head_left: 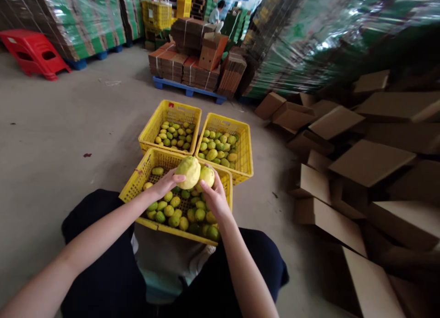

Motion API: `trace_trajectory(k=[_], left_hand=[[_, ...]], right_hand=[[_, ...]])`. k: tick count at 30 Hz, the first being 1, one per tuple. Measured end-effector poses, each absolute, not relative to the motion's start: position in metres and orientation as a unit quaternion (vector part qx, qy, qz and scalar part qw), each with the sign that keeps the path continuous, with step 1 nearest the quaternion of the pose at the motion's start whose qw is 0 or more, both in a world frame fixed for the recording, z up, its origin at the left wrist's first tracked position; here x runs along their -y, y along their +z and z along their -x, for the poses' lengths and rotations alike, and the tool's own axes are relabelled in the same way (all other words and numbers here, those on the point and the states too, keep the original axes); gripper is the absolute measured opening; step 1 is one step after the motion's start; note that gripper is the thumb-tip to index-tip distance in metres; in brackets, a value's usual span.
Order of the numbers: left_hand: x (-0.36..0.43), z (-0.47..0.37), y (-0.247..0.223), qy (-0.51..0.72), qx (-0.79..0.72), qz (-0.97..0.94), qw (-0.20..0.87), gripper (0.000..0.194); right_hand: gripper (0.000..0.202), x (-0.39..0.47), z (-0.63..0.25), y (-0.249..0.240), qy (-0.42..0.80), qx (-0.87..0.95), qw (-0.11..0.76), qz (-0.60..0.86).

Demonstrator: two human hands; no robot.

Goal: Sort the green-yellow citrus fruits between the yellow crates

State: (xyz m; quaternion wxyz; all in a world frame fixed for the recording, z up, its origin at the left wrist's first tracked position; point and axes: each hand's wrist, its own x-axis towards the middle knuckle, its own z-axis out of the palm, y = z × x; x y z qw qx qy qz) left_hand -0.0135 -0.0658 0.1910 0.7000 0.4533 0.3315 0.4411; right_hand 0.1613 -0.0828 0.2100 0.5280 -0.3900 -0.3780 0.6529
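My left hand (167, 183) is closed round a large, knobbly, pale yellow lemon (188, 172). In my right hand (215, 196) is a second, yellow-green lemon (206, 176). The two fruits are side by side, touching or nearly so; I cannot tell which. Both hands are above the near yellow crate (132, 183), which stands in front of my knees. Many green and yellow lemons (174, 212) lie in it, partly hidden by my hands and forearms.
Beyond it stand a left yellow crate (151, 121) and a right yellow crate (245, 148), both holding lemons. Cardboard boxes (371, 160) are heaped at right. Behind are flattened cartons (172, 66) on a blue pallet (189, 90), a red stool (37, 50), wrapped stacks (85, 15) and a distant person (216, 14).
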Motion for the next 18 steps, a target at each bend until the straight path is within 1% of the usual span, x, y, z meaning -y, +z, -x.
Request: trace_trajectory(k=[2, 3, 5, 8, 10, 14, 18], left_hand=[[0.067, 0.007, 0.187, 0.448, -0.335, -0.426, 0.711, 0.071], [0.067, 0.004, 0.186, 0.452, -0.335, -0.409, 0.718, 0.071], [0.067, -0.001, 0.184, 0.460, -0.337, -0.378, 0.730, 0.071], [0.070, -0.004, 0.183, 0.463, -0.340, -0.362, 0.734, 0.069], [0.073, -0.005, 0.182, 0.455, -0.335, -0.386, 0.729, 0.068], [0.081, -0.007, 0.177, 0.447, -0.342, -0.459, 0.688, 0.064], [0.085, -0.010, 0.174, 0.469, -0.386, -0.485, 0.629, 0.062]], right_hand=[[0.068, 0.082, -0.159, 0.210, 0.645, 0.359, 0.543, 0.400], [0.067, 0.082, -0.158, 0.211, 0.643, 0.354, 0.549, 0.401], [0.057, 0.081, -0.158, 0.212, 0.649, 0.353, 0.547, 0.394], [0.040, 0.080, -0.158, 0.210, 0.672, 0.366, 0.521, 0.378], [0.036, 0.080, -0.158, 0.205, 0.678, 0.376, 0.509, 0.374], [0.042, 0.081, -0.158, 0.195, 0.680, 0.380, 0.508, 0.368], [0.054, 0.081, -0.158, 0.189, 0.691, 0.385, 0.503, 0.349]])
